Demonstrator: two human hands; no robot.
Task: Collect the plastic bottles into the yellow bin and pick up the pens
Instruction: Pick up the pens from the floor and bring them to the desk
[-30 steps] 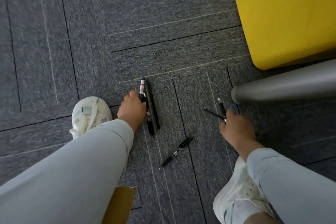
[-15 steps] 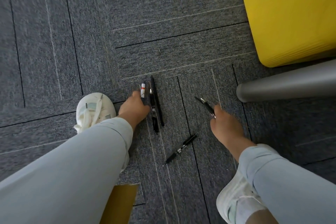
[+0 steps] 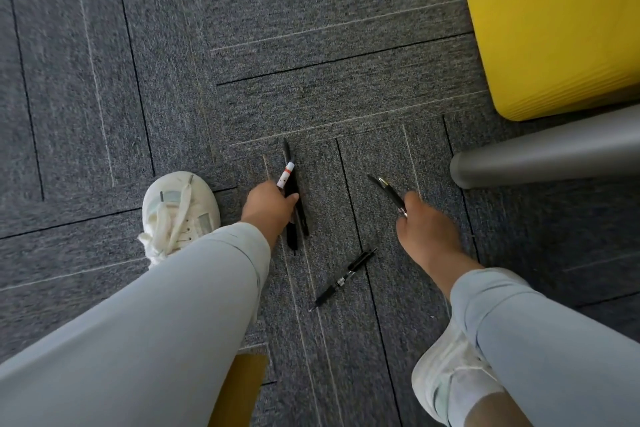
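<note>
My left hand (image 3: pixel 270 206) grips a bundle of pens (image 3: pixel 292 198): several black ones and one with a white, red-banded end pointing away from me. My right hand (image 3: pixel 424 229) is closed around black pens (image 3: pixel 389 191) whose tips stick out to the upper left. One black pen (image 3: pixel 343 280) lies loose on the grey carpet between my hands, slanted, nearer to me. The yellow bin (image 3: pixel 554 21) stands at the top right. No bottle shows.
A grey metal furniture leg (image 3: pixel 547 156) lies across the floor just below the bin, right of my right hand. My white shoes (image 3: pixel 180 215) (image 3: pixel 450 381) flank the pens. A piece of brown cardboard (image 3: pixel 239 388) lies by my left knee.
My left hand has closed on the pen bundle and tilted it, lifting it off the carpet. My right hand moved left, toward the middle, with its pens.
</note>
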